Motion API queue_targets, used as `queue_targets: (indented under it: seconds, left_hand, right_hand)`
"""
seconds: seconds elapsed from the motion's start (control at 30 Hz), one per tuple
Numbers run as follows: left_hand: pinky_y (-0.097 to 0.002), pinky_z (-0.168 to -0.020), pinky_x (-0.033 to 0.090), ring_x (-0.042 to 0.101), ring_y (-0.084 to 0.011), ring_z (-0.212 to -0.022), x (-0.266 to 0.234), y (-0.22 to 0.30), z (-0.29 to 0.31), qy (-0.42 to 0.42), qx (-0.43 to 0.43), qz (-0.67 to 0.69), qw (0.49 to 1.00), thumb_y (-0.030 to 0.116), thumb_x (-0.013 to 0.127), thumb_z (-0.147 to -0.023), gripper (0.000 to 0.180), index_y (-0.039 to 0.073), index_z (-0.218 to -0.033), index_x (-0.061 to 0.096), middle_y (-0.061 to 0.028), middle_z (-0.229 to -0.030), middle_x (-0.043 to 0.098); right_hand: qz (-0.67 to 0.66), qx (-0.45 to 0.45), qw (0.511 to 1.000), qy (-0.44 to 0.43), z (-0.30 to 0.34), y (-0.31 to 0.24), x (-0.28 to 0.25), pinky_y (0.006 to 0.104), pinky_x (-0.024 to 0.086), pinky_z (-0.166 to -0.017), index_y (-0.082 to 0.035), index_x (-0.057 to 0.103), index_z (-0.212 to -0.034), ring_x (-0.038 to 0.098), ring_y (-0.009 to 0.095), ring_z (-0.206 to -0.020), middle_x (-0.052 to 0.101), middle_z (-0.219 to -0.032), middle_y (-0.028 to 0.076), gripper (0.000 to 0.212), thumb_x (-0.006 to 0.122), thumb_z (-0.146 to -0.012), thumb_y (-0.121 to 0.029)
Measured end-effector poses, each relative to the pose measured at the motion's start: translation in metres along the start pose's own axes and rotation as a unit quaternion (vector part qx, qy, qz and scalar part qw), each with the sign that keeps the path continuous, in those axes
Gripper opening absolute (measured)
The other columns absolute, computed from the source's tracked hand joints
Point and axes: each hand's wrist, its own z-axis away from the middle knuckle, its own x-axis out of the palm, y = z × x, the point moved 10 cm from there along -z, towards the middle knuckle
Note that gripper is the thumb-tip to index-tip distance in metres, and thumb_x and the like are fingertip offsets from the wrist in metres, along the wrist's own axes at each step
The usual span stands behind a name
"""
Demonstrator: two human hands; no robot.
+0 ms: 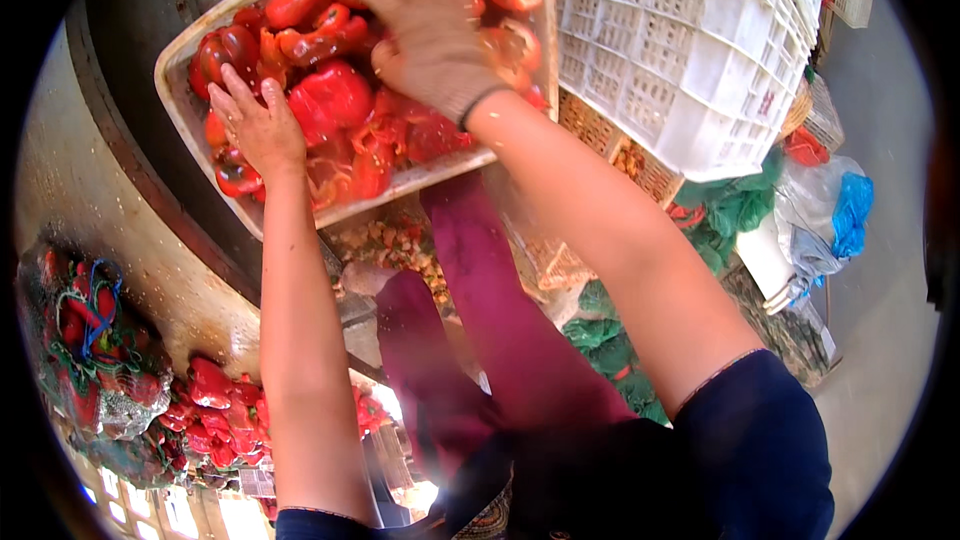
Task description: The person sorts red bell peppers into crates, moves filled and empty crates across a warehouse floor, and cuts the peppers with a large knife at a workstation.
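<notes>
A pale, rectangular tub (185,45) at the top is filled with red bell peppers (332,98), several of them split or broken and wet-looking. My right hand (435,45), in a tan knit glove with a dark cuff, lies over the peppers right of the middle. Its fingers are spread and slightly blurred, and they touch the peppers without being closed round one. Near the tub's left side, my bare left hand (262,130) rests at the peppers, fingers apart. The peppers under both palms are hidden.
Stacked white plastic crates (680,40) stand right of the tub. Pepper scraps (395,250) lie below it, near my legs. Mesh bags of red peppers (90,340) and loose peppers (215,410) are at lower left. Green netting (735,210) and a blue plastic bag (852,215) lie at right.
</notes>
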Motion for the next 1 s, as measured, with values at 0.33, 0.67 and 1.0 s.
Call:
queue_targets:
  seconds: [0.33,0.67,1.0]
  left_hand:
    - [-0.0589,-0.101,0.031,0.025,-0.031,-0.14,0.055,0.07,0.041,0.007,0.151,-0.135,0.979,0.034,0.058,-0.082,0.068,0.031,-0.145,0.032,-0.0039,-0.154,0.023]
    - [-0.0542,-0.108,0.024,0.024,-0.0289,-0.141,0.044,0.074,0.034,-0.07,0.144,-0.058,0.985,0.028,0.057,-0.085,0.067,0.03,-0.146,0.03,-0.003,-0.154,0.025]
    - [-0.0341,-0.073,0.052,0.067,-0.0195,-0.077,-0.12,-0.017,0.202,-0.28,-0.075,0.069,0.955,0.01,0.05,-0.089,0.026,0.002,-0.109,0.065,-0.0147,-0.085,0.068]
  right_hand:
    - [0.097,0.054,0.99,0.081,0.075,0.087,0.032,0.0588,0.025,-0.104,-0.03,0.054,-0.126,0.03,0.041,-0.131,0.039,-0.144,0.008,0.059,0.061,-0.068,-0.026]
    - [0.108,0.063,0.992,0.028,0.07,0.08,0.016,0.0585,0.025,-0.104,-0.021,0.049,-0.13,0.028,0.037,-0.135,0.032,-0.147,0.01,0.057,0.058,-0.074,-0.021]
    - [-0.415,0.265,0.87,-0.029,0.236,0.016,-0.108,0.0421,0.045,-0.094,-0.002,0.048,-0.129,0.059,0.033,-0.106,0.061,-0.114,0.017,0.05,0.055,-0.08,-0.006]
